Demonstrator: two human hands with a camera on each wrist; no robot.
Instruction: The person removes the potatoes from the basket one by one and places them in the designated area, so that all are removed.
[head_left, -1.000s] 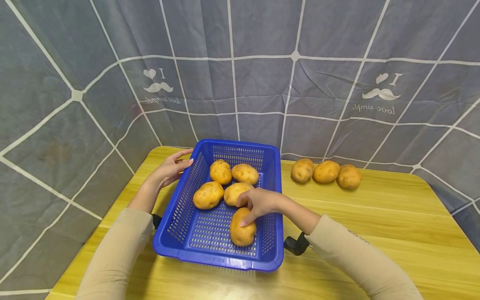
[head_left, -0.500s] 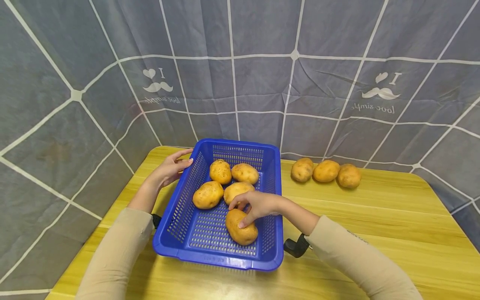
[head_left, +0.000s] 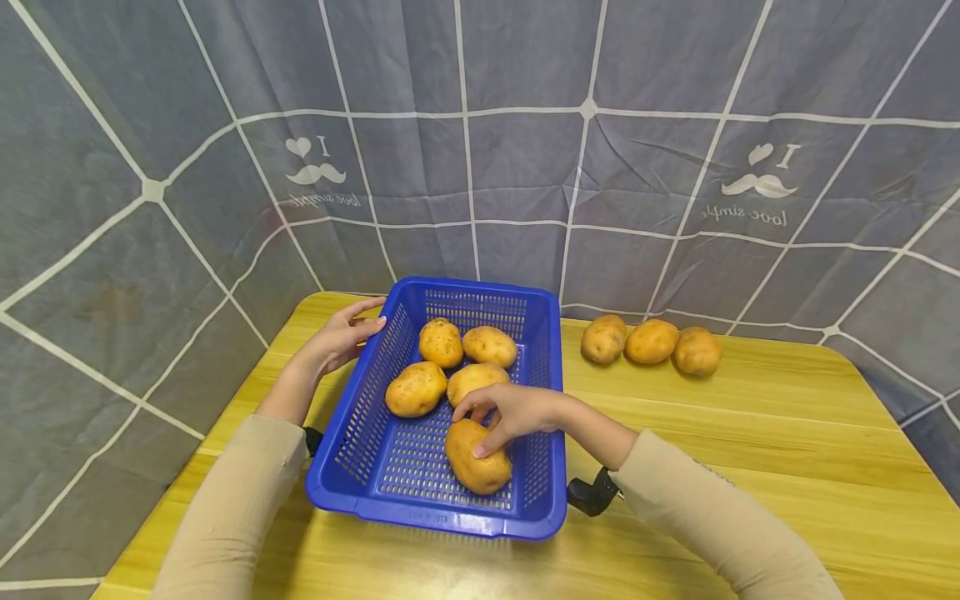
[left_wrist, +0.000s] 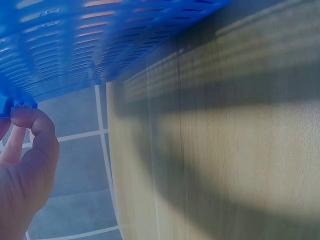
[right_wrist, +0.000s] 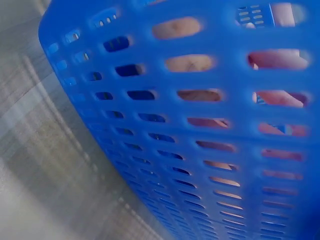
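A blue perforated basket (head_left: 360, 433) stands on the wooden table (head_left: 750, 450) and holds several potatoes. My right hand (head_left: 472, 430) reaches over the basket's right wall. Its thumb and curled fingers hold the front potato (head_left: 480, 471), which lies on the basket floor. My left hand (head_left: 366, 322) grips the basket's far left rim. In the left wrist view, the left hand's fingers (left_wrist: 30, 125) curl at the basket's edge (left_wrist: 100, 40). The right wrist view is filled by the basket's wall (right_wrist: 200, 150), with skin and potato dimly visible through its slots.
Three more potatoes (head_left: 651, 342) lie in a row on the table at the back right, near the grey checked curtain (head_left: 525, 167). Other potatoes (head_left: 441, 342) sit in the far half of the basket. Bare wood (head_left: 787, 500) lies to the right.
The front potato has turned and shifted slightly left under my right hand, whose fingers have spread a little. The left hand and the basket have not moved.
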